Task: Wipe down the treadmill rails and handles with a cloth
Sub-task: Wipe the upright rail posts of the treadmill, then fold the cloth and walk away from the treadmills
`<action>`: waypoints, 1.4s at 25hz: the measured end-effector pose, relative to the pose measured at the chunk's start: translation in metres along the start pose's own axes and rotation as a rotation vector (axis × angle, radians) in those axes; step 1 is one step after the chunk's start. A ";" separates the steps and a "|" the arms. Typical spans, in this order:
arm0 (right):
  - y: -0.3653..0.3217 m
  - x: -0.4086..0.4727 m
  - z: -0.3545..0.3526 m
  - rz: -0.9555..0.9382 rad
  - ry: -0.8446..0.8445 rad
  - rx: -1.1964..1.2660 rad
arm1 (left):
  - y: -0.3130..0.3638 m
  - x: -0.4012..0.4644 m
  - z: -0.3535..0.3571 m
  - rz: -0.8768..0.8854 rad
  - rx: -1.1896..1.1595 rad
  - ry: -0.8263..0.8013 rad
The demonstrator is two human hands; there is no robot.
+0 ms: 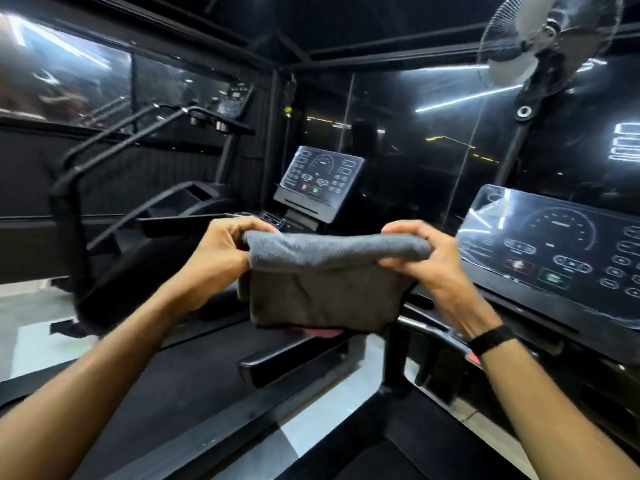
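A grey cloth (322, 289) hangs folded in mid-air at the centre of the head view, stretched between both hands. My left hand (218, 258) pinches its upper left corner and my right hand (426, 265) pinches its upper right corner. Below the cloth a black treadmill handle (294, 365) juts out, with the dark belt (156, 386) to its left. A second black rail (446, 341) runs under my right wrist, which wears a black band. A bit of pink shows under the cloth's lower edge.
The treadmill console (322, 178) stands straight ahead, and a larger console (561, 247) sits close on the right. Another treadmill with long rails (114, 140) stands at the left. A pedestal fan (540, 39) rises at the upper right. Glass walls surround the area.
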State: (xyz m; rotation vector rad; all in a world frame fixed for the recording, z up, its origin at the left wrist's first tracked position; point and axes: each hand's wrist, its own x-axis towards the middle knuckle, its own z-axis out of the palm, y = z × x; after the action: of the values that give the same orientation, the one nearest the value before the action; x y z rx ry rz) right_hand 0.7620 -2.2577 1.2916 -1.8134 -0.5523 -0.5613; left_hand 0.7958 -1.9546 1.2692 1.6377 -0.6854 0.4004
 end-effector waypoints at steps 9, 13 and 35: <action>0.007 0.056 0.204 -0.026 0.018 0.281 | -0.009 -0.044 -0.138 -0.273 0.043 0.197; -0.012 0.086 0.297 -0.101 -0.166 0.329 | -0.013 -0.063 -0.211 -0.423 0.044 0.416; -0.154 0.015 0.795 -0.154 -0.867 0.607 | 0.065 -0.356 -0.461 -0.746 1.026 1.702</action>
State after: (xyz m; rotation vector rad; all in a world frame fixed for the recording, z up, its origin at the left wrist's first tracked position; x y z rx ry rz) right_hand 0.7638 -1.4541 1.1890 -1.3571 -1.2915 0.3260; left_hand 0.5374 -1.4350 1.1878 1.5570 1.5589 1.4059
